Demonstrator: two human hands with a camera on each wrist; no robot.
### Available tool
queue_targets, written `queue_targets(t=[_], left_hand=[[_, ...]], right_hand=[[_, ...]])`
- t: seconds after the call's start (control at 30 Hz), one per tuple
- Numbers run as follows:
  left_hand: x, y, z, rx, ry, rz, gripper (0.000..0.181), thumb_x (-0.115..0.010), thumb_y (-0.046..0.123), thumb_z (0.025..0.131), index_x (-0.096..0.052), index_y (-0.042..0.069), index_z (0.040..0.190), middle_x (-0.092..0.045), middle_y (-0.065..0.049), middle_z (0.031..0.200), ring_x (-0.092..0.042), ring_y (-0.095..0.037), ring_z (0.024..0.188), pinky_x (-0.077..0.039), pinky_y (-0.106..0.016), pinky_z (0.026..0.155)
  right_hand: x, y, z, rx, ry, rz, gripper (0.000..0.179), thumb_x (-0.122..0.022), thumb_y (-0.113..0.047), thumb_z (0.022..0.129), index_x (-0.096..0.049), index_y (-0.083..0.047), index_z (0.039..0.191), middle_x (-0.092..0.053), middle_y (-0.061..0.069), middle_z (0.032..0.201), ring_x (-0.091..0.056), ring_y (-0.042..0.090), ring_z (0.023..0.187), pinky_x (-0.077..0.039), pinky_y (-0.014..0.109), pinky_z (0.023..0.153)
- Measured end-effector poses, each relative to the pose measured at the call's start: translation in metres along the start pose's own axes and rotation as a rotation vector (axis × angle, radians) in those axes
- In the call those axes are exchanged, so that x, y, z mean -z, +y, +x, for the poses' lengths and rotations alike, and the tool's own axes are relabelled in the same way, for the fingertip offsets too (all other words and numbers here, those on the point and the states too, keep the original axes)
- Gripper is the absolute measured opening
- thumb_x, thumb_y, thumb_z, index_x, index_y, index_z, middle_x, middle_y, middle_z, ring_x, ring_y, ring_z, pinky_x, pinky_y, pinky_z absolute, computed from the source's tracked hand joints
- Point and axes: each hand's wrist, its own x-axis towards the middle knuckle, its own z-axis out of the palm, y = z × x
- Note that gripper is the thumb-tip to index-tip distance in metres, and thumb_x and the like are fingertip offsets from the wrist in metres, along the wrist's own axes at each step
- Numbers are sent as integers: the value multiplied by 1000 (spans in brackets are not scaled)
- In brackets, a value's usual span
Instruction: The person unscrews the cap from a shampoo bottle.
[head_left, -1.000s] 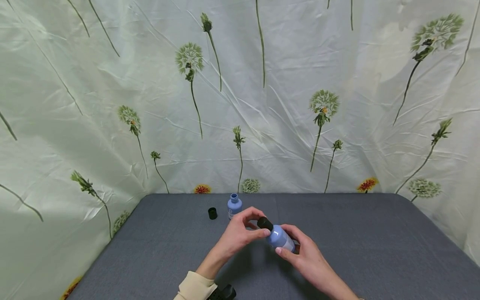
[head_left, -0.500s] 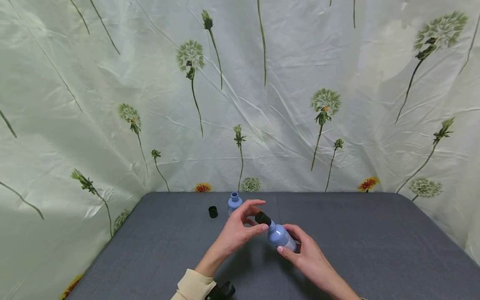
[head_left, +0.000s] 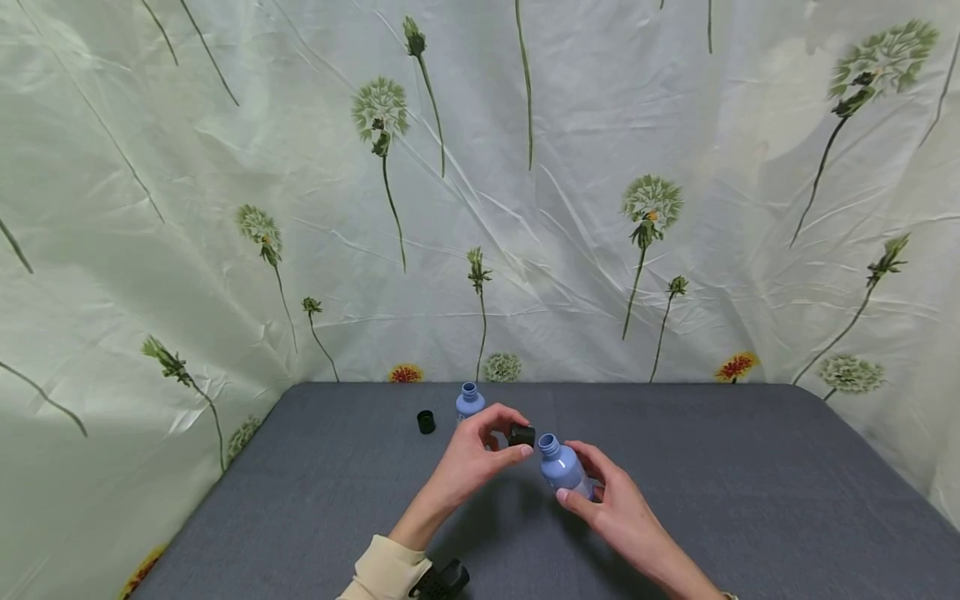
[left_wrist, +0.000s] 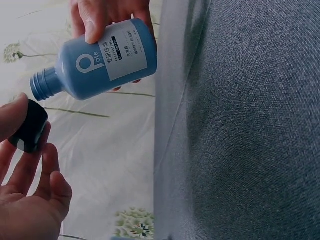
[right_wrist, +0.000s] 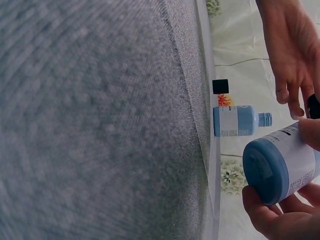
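Note:
My right hand [head_left: 618,512] holds a blue bottle [head_left: 562,468] with a white label, tilted with its bare threaded neck toward the left hand. Between thumb and fingers my left hand [head_left: 472,454] pinches a black screw cap [head_left: 521,435], just apart from the bottle's mouth. In the left wrist view the cap [left_wrist: 30,127] sits close below the threaded neck [left_wrist: 46,84]. The right wrist view shows the held bottle's base [right_wrist: 262,172], with the fingers wrapped round its body.
A second blue bottle [head_left: 469,400], uncapped, stands upright at the back of the grey table [head_left: 712,467], partly hidden by the left hand. Another black cap [head_left: 426,422] rests to its left. A flower-patterned cloth [head_left: 570,250] hangs behind the table.
The black cap has come off the held bottle's neck and moved slightly left with my left hand. My right hand has shifted the bottle a little to the right and tipped it more upright.

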Motion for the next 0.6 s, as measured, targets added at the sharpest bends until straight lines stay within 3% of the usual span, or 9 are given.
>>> queue_targets(t=[0.13,0.37,0.47,0.6], left_hand=[[-2,-22,5,-16,1,-38,26,-78,7,85,-68,12,109,-69,-1,105,-59,-19,89,-44,-30,71],[-2,-29,6,-45,-31,-37,35,-73,9,90,-65,14,123,-67,-5,118,-63,-18,99,-49,-32,80],[-3,-31,5,-25,-44,-2,39,-71,10,92,-64,17,129,-64,-6,122,-64,-16,95,-51,-32,81],[-4,-34,5,-2,-71,-6,40,-67,9,94,-62,16,133,-59,-10,128,-64,-18,103,-51,-31,84]], right_hand=[[0,1,0,8,1,6,61,-81,-15,82,-54,-5,136,-61,12,126,-58,27,114,-49,49,92],[1,2,-3,19,23,-3,58,-82,-14,81,-57,-4,132,-62,12,124,-58,29,115,-48,51,93],[1,2,-2,11,30,-14,57,-82,-14,81,-57,-5,131,-61,11,124,-58,30,115,-46,54,95],[1,3,0,12,33,3,59,-82,-13,81,-56,-3,132,-60,14,127,-57,34,119,-44,54,97]])
